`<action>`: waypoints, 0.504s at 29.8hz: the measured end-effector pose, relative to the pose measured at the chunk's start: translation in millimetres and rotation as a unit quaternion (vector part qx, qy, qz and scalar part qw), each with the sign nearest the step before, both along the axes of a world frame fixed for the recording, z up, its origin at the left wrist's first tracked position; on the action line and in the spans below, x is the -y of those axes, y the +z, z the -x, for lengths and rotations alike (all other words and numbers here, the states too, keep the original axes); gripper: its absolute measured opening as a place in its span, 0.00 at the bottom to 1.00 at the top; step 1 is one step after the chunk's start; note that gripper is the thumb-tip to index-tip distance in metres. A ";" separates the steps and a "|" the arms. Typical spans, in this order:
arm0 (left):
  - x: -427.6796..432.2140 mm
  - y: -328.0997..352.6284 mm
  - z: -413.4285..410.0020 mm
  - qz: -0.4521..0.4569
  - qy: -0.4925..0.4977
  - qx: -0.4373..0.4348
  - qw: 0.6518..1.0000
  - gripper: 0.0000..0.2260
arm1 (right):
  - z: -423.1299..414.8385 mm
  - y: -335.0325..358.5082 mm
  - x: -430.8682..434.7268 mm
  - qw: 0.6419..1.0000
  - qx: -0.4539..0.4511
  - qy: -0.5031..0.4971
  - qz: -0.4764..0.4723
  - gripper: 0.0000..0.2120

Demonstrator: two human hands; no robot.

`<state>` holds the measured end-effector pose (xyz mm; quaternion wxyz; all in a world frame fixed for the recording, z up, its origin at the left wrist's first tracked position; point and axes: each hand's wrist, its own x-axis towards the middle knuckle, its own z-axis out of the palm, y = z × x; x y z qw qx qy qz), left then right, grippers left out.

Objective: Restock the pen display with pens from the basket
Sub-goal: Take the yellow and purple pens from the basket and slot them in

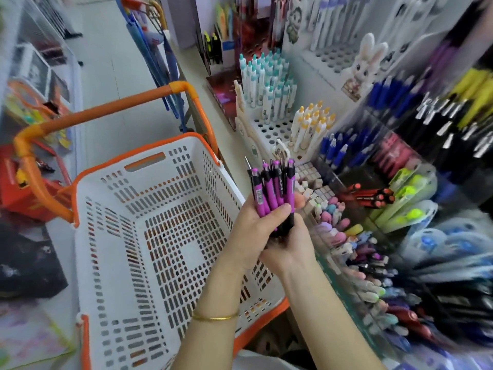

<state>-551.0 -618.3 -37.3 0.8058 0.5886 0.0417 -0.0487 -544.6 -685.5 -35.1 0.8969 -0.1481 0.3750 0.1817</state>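
Two hands on one bundle of magenta-and-black pens (274,188), held upright over the near right edge of the basket (112,160), just beside the shelf. Left hand (253,231) wraps the barrels, thumb pressed across the front; gold bangle (216,317) on that wrist. Right hand (293,247) sits lower and curls round the black lower ends. Basket is white perforated plastic with an orange rim; orange handle (106,108) raised at its far end. Pen display to the right: white holed stand (269,129) carrying teal-capped pens (269,81), yellow-capped pens (309,124) next to them, blue pens (336,153) nearer. Rabbit figure (368,62) stands behind. Right-hand stock blurred.
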 end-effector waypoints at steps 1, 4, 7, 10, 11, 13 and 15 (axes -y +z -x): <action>1.0 1.2 0.1 -0.007 0.015 -0.001 1.000 0.11 | 0.5 0.9 0.7 1.000 0.005 0.010 -0.001 0.13; 1.4 4.1 0.0 0.014 0.049 -0.023 0.998 0.08 | -2.1 -3.0 6.4 0.994 0.038 0.042 0.089 0.11; -5.8 6.5 2.4 0.044 0.056 -0.042 0.997 0.06 | -4.6 -1.7 14.3 0.898 0.156 0.066 0.406 0.11; -10.4 9.1 6.7 0.050 0.052 -0.059 0.996 0.09 | -8.3 18.9 18.6 0.779 0.320 0.083 0.533 0.08; -10.6 10.7 8.0 0.057 0.051 -0.063 0.995 0.11 | -9.8 28.2 18.7 0.735 0.367 0.105 0.560 0.07; -9.5 12.7 9.5 0.075 0.047 -0.069 0.994 0.15 | -15.2 38.1 21.0 0.609 0.416 0.145 0.659 0.02; -9.2 14.7 10.7 0.089 0.042 -0.070 0.993 0.17 | -19.0 41.1 24.3 0.545 0.425 0.162 0.704 0.04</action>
